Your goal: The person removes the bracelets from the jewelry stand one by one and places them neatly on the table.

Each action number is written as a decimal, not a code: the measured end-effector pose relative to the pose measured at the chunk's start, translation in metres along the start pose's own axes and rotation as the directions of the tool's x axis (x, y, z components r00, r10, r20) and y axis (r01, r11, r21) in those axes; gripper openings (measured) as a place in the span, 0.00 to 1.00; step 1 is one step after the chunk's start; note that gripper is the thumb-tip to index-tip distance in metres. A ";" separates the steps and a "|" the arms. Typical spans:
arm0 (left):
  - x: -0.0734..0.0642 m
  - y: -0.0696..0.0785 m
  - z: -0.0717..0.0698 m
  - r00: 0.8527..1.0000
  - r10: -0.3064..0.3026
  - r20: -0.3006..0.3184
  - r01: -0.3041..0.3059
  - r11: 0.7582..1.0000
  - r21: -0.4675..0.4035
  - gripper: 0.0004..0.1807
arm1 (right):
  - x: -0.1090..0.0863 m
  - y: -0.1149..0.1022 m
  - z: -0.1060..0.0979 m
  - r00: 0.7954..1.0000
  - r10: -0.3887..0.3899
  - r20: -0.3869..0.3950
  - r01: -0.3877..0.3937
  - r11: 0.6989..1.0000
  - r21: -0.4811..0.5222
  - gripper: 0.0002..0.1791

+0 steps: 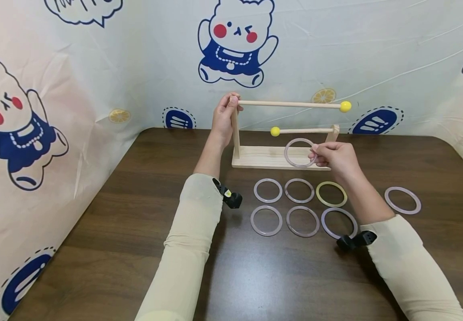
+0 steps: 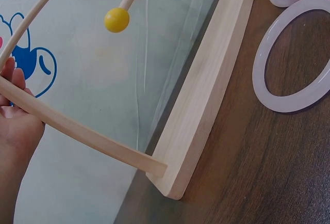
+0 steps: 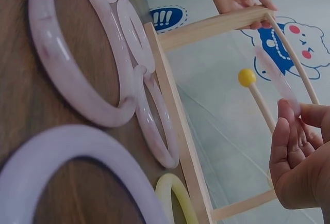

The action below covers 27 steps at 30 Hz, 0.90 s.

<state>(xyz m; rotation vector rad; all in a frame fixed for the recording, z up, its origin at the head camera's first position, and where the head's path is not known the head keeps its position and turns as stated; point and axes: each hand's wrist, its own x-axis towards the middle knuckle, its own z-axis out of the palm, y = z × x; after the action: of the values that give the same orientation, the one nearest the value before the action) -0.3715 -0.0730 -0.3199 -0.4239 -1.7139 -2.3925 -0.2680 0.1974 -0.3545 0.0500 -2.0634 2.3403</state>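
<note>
My left hand [image 1: 224, 117] grips the top of the left post of a wooden rack [image 1: 259, 157], where the upper rod [image 1: 291, 104] joins it. That rod ends in a yellow ball [image 1: 345, 106]. Between thumb and fingers, my right hand [image 1: 337, 158] pinches a pale purple bangle [image 3: 276, 77], held up in front of the rack. The bangle hangs just below the lower rod [image 1: 307, 131], close to its yellow ball [image 3: 247, 77] and not around it. Neither rod carries a bangle.
On the dark wooden table [image 1: 143, 232], two rows of bangles lie before the rack, mostly pale purple, with one yellow-green bangle [image 1: 331, 183] and a bluish lavender bangle [image 1: 337, 209]. Another pale bangle [image 1: 418, 205] lies apart at the right. A printed cloth [image 1: 155, 58] hangs behind.
</note>
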 end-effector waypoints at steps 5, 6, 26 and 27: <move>-0.001 0.000 0.000 1.000 -0.002 -0.002 0.002 1.000 0.005 0.06 | -0.002 0.002 -0.005 1.000 0.014 0.011 -0.014 1.000 0.010 0.12; -0.001 0.000 -0.001 1.000 -0.001 0.000 0.001 1.000 0.004 0.06 | -0.002 0.002 -0.006 1.000 0.016 0.014 -0.016 1.000 0.015 0.11; 0.001 -0.001 0.000 1.000 -0.002 0.001 0.002 1.000 -0.015 0.07 | -0.010 0.004 -0.021 0.995 0.089 0.050 -0.087 0.996 -0.036 0.13; 0.001 -0.001 0.000 1.000 -0.003 0.000 0.003 1.000 -0.013 0.07 | -0.011 0.004 -0.021 0.994 0.094 0.052 -0.092 0.995 -0.039 0.13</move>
<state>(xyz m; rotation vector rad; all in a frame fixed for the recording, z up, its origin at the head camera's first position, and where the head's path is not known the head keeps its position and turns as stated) -0.3733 -0.0729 -0.3208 -0.4233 -1.7017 -2.4066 -0.2578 0.2179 -0.3620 0.0165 -2.1791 2.3780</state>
